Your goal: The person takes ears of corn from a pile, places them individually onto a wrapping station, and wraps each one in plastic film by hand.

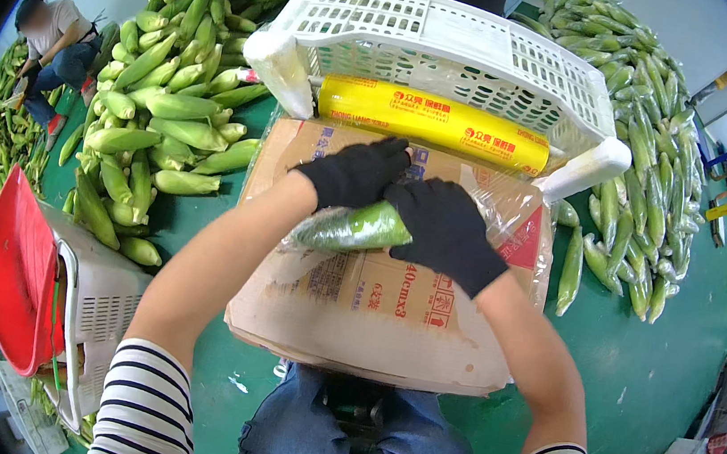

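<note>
An ear of corn (357, 226) in its green husk, wrapped in shiny cling film, lies tilted over a cardboard box (325, 323). My right hand (447, 230), in a black glove, curls around its right end. My left hand (359, 173), also gloved in black, rests just beyond the ear with its fingers close together; whether they pinch film is hidden. Clear film (501, 199) stretches over the box top. Behind my hands, a yellow roll of cling film (432, 124) hangs across the legs of an overturned white plastic crate (452, 35).
Unwrapped corn (174, 118) is heaped at left, film-wrapped corn (643, 191) at right. A red plastic basin (22, 275) leans on a pale crate (102, 305) by my left arm. Another person (61, 51) crouches far left. Green floor (623, 371) surrounds the box.
</note>
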A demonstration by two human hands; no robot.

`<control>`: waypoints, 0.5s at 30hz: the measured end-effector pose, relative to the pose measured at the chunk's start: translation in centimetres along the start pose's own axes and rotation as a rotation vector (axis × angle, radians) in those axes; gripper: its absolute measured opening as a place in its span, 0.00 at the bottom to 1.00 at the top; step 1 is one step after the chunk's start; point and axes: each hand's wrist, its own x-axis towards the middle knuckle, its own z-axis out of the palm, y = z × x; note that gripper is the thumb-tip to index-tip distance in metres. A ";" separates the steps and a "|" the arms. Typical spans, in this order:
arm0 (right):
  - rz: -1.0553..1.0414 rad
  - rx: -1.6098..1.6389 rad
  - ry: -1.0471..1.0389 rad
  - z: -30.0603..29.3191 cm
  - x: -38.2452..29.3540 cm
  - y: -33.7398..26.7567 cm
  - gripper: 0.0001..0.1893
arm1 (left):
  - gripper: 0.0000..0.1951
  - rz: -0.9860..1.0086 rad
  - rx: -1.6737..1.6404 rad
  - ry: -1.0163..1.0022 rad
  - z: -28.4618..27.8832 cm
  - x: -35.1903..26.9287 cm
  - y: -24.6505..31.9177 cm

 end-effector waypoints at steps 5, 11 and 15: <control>-0.069 0.141 -0.259 -0.5 -1.9 -1.8 0.30 | 0.31 0.089 0.145 0.040 1.7 -0.1 -0.7; 0.043 0.568 -0.876 -4.4 -11.9 -6.3 0.41 | 0.32 0.041 0.170 0.017 -0.2 -0.2 0.1; 0.676 1.034 -0.210 -1.3 -18.1 -4.7 0.37 | 0.25 0.131 -0.381 0.728 2.2 -2.6 9.4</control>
